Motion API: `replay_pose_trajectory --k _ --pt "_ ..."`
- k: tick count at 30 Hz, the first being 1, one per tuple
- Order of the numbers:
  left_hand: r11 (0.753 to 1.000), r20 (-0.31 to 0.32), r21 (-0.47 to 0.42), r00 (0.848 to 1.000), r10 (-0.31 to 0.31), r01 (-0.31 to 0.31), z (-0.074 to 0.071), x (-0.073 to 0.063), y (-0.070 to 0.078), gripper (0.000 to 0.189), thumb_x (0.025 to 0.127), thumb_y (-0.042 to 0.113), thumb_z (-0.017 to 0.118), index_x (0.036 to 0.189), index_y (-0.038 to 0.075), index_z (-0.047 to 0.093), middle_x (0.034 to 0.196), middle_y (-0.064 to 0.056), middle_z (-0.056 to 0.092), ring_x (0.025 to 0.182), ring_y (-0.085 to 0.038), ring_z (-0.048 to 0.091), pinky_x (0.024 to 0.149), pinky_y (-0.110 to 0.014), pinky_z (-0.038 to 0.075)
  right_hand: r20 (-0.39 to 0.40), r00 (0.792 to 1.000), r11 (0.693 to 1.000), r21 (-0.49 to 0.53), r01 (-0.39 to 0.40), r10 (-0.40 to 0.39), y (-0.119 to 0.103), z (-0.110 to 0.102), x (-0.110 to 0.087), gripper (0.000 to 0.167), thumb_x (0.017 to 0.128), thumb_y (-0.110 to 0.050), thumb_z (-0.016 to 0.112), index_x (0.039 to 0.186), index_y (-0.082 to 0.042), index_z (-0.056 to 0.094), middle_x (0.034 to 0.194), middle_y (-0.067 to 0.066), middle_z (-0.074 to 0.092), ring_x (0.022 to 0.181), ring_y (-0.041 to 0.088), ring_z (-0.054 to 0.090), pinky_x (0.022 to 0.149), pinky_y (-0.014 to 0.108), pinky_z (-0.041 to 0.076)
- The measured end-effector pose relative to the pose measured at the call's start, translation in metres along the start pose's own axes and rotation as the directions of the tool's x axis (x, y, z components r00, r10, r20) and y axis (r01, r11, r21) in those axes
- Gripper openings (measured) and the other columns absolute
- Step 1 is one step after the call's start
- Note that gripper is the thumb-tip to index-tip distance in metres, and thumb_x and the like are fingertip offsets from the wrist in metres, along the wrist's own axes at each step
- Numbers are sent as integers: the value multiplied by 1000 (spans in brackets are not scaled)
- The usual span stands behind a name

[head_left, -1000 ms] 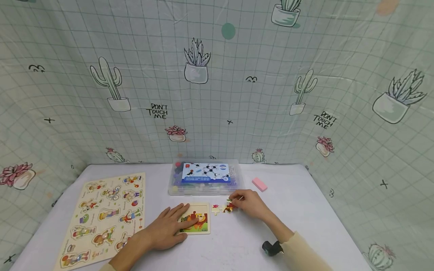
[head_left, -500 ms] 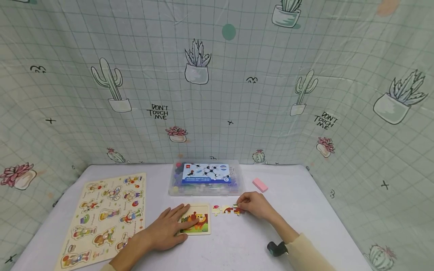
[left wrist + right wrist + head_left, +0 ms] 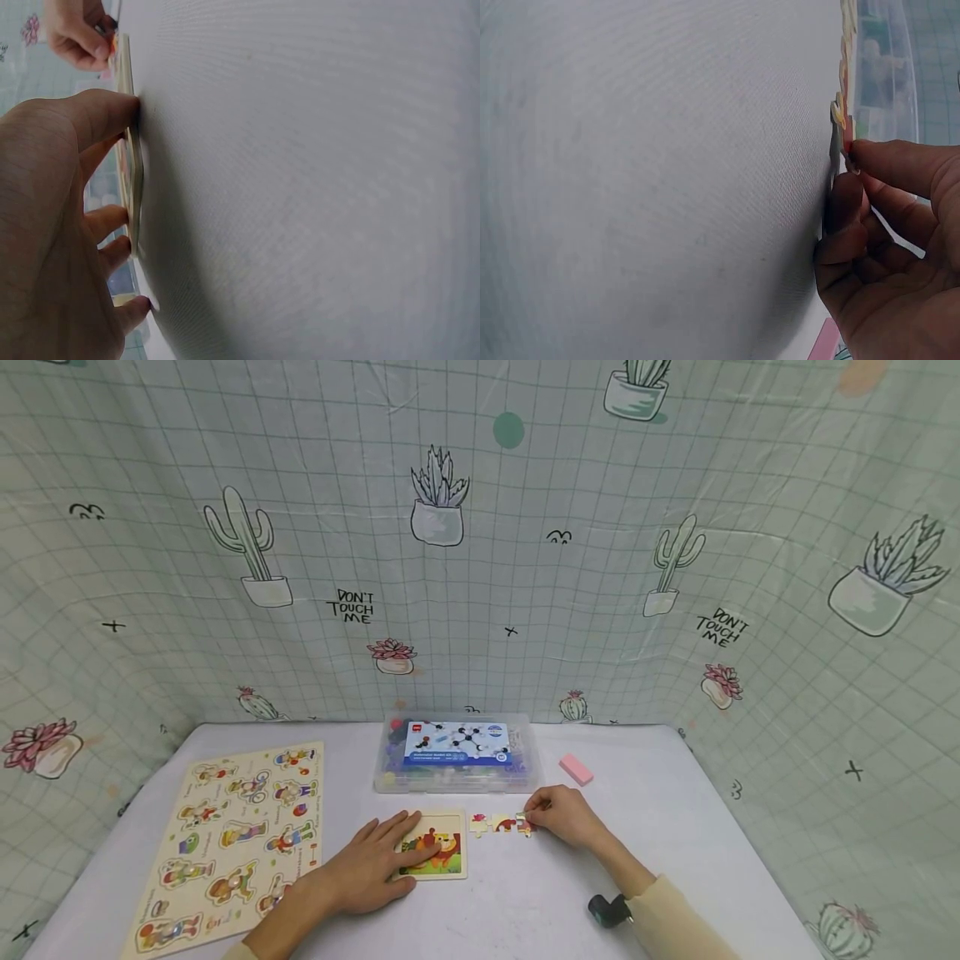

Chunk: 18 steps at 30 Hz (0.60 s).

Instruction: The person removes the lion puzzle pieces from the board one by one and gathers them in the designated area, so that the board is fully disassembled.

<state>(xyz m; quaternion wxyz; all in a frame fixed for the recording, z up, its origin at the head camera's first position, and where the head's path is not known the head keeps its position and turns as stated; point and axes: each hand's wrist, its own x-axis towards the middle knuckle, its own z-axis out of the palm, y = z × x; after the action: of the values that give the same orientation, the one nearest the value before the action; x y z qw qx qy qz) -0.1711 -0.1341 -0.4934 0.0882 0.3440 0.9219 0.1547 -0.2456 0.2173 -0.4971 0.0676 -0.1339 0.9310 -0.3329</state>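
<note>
In the head view, the left hand lies wide, its fingers spread over a small square wooden jigsaw tray that rests flat on the white bench and shows a partly filled animal picture. Just right of the tray, a row of jigsaw pieces stretches sideways: a flower piece, a brown-and-cream piece and an end piece, which the right hand pinches. Behind stands a clear molecular model kit box, with a pink block near its right end. A large wooden peg puzzle board lies at the left, and a black device sits beside the right sleeve.

In the left wrist view, the thumb touches the tray's edge; two fingertips meet its far side and another reaches past it to the bench.

In the right wrist view, thumb and finger close narrowly on the end piece, the remaining fingers folded near the bench.
</note>
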Motion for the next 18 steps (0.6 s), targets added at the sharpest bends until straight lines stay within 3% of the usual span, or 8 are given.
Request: replay_pose_trajectory --k 18 --pt "1000 -1 -7 1000 1 -1 -2 -1 2 48 103 40 51 150 35 48 165 -15 24 152 -37 21 115 -66 22 15 998 998 -12 -56 56 -4 4 3 6 89 -13 74 83 -11 72 72 -5 63 67 11 54 62 27 44"
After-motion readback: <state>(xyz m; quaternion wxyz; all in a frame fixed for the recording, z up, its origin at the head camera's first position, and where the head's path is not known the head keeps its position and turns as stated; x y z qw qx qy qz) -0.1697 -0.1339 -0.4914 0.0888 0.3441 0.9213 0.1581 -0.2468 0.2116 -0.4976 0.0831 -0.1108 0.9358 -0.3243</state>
